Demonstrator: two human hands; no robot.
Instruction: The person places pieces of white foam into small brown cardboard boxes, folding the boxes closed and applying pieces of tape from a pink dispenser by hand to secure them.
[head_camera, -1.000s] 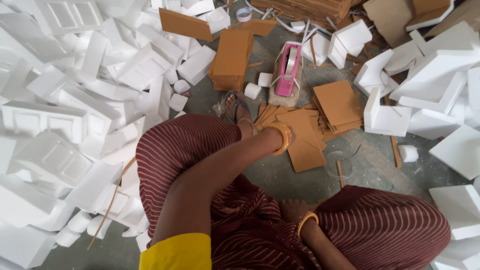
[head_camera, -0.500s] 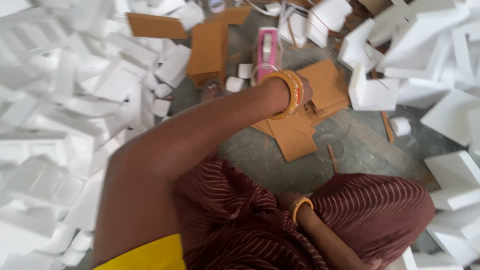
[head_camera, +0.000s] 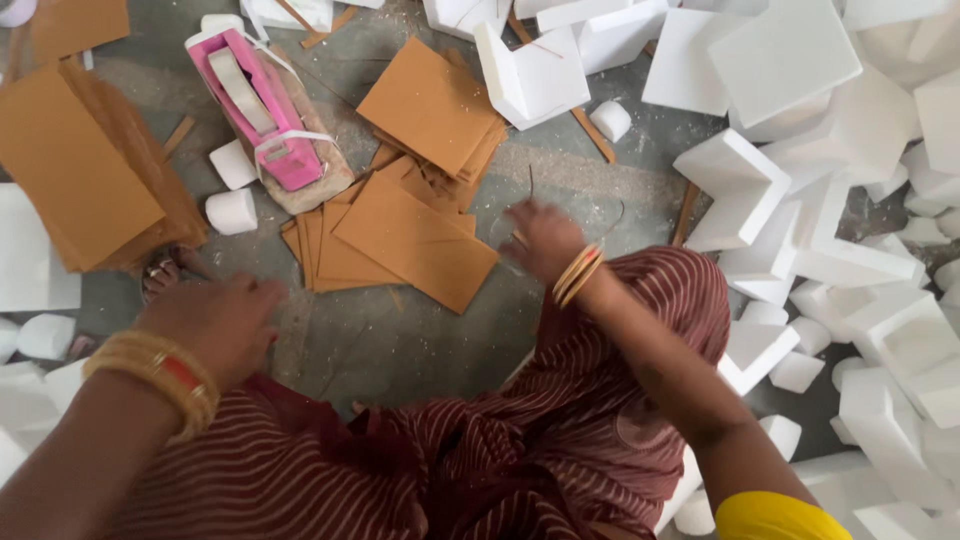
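I sit on the floor in a maroon striped garment. My left hand (head_camera: 215, 322), with gold and red bangles at the wrist, hovers palm-down over the grey floor by my foot (head_camera: 160, 275); its fingers curl under and hide what they hold. My right hand (head_camera: 540, 240), bangles at the wrist, is closed beside my raised knee, pinching what looks like a thin clear strip (head_camera: 600, 210) that loops off to the right. Fanned brown cardboard sheets (head_camera: 415, 240) lie just left of that hand. A pink tape dispenser (head_camera: 255, 110) rests on a brown pad behind them.
A second pile of cardboard squares (head_camera: 430, 105) lies further back, and a large cardboard stack (head_camera: 70, 165) sits at the left. White foam blocks (head_camera: 780, 60) crowd the right side and top. Small foam cylinders (head_camera: 230, 210) lie near the dispenser.
My left hand has drawn back from the cardboard sheets toward my knee. My right hand has risen from my lap to the floor beside the sheets. The view has swung closer.
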